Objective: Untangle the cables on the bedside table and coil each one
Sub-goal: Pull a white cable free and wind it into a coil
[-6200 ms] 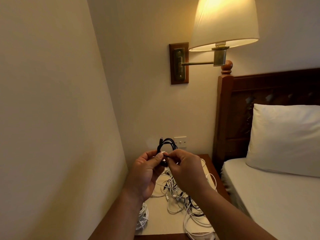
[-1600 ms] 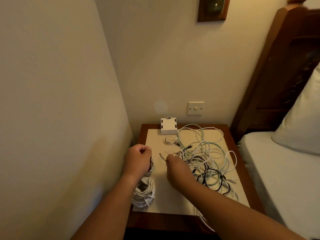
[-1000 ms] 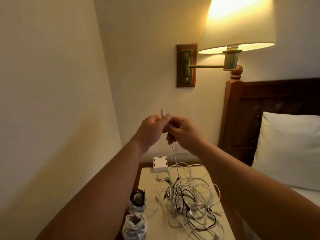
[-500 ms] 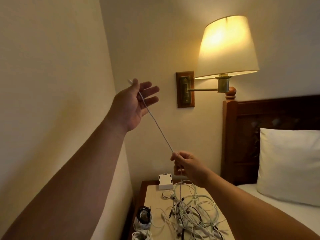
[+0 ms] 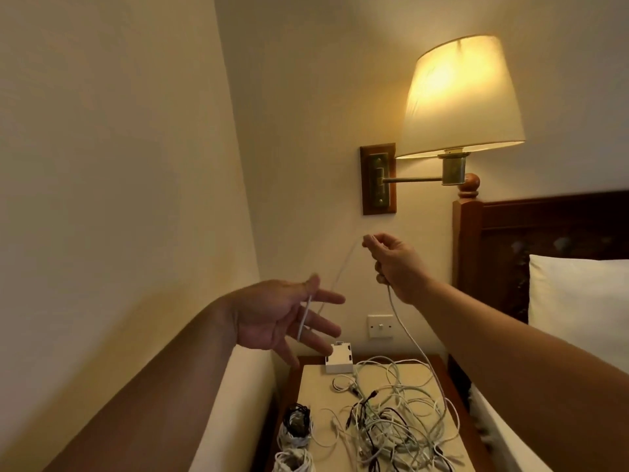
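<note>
A thin white cable (image 5: 408,338) rises from the tangle of white and black cables (image 5: 391,420) on the bedside table (image 5: 315,393). My right hand (image 5: 396,264), raised above the table, grips this cable in curled fingers and pinches it at the top. From there it arcs left to my left hand (image 5: 282,315), where the thumb pins the cable's end against the palm side while the other fingers stay spread. Two coiled bundles lie at the table's left edge: a black-on-white coil (image 5: 296,424) and a white coil (image 5: 292,463).
A white adapter box (image 5: 338,359) stands at the table's back, under a wall switch (image 5: 380,326). A lit wall lamp (image 5: 459,97) hangs above on the right. The dark headboard (image 5: 544,240), a pillow (image 5: 578,301) and the bed border the table's right; a wall closes the left.
My left hand has dropped from high on the left to chest height. My right hand has risen, and the cable stretch between them has gone from taut to a slack arc.
</note>
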